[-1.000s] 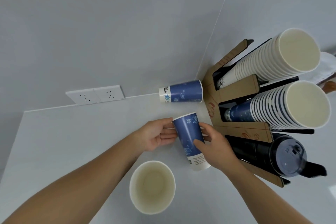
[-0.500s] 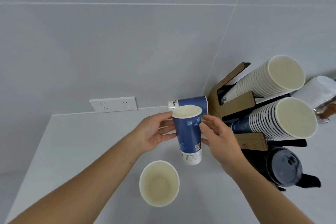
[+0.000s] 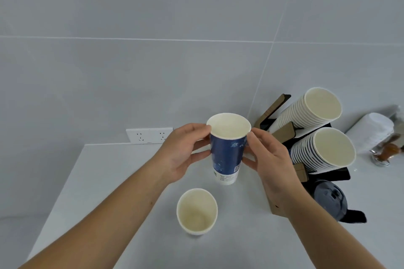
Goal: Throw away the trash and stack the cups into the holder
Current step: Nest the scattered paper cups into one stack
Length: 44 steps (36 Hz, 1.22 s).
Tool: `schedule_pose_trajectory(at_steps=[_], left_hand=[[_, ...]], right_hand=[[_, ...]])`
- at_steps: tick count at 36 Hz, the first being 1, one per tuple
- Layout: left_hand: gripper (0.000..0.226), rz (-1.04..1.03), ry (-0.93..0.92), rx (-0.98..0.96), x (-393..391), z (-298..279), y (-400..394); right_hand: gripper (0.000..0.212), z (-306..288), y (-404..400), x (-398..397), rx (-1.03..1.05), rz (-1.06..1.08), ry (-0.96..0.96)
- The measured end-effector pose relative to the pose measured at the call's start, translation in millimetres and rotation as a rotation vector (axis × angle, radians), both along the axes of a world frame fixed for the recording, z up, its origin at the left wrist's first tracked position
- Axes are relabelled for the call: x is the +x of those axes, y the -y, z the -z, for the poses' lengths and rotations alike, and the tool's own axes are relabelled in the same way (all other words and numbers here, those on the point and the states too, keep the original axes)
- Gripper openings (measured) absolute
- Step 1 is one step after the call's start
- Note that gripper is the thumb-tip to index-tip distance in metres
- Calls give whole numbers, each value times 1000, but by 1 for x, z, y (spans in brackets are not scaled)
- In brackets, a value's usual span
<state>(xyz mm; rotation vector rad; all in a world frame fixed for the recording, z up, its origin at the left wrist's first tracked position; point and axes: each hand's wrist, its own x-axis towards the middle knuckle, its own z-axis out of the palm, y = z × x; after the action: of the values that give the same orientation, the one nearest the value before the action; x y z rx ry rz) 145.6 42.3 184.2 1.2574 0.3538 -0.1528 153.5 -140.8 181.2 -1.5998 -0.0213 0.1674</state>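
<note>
A tall blue paper cup (image 3: 227,153) is lifted upright above the white counter, mouth towards me. My left hand (image 3: 181,153) grips its left side and my right hand (image 3: 266,159) holds its right side, fingers curled round the wall. A second paper cup (image 3: 196,211) stands upright on the counter just below, its cream inside showing. The wooden cup holder (image 3: 282,133) stands at the right with two slanted stacks of cups (image 3: 321,107) (image 3: 332,148) in it. The lying blue cup seen earlier is hidden behind the held cup.
A stack of dark lids (image 3: 330,201) sits in the holder's lowest slot. A white roll (image 3: 371,131) and a brown-handled metal tool (image 3: 387,150) lie at the far right. A white socket strip (image 3: 149,135) sits on the wall. The counter's left edge (image 3: 61,188) runs diagonally.
Both hands have raised the blue cup off the counter and turned it upright, so its open mouth now faces me. The view has tilted up towards the wall.
</note>
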Motion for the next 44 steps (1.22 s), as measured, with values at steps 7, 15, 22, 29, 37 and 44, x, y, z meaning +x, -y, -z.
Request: schedule_pose_trajectory(at_steps=[7, 15, 22, 29, 37, 44], left_hand=[[12, -39, 104, 93, -32, -29, -5], [14, -103, 168, 186, -73, -53, -13], [15, -141, 181, 195, -100, -60, -20], [17, -182, 132, 200, -117, -46, -19], [19, -267, 34, 172, -132, -17, -14], [17, -335, -56, 185, -137, 14, -9]], right_hand=[[22, -25, -4, -21, 64, -21, 61], [13, -45, -15, -49, 74, -58, 93], [18, -53, -22, -67, 57, -80, 93], [24, -44, -25, -79, 3, -100, 27], [23, -18, -21, -87, 5, -125, -120], [21, 5, -23, -89, -45, -118, -241]])
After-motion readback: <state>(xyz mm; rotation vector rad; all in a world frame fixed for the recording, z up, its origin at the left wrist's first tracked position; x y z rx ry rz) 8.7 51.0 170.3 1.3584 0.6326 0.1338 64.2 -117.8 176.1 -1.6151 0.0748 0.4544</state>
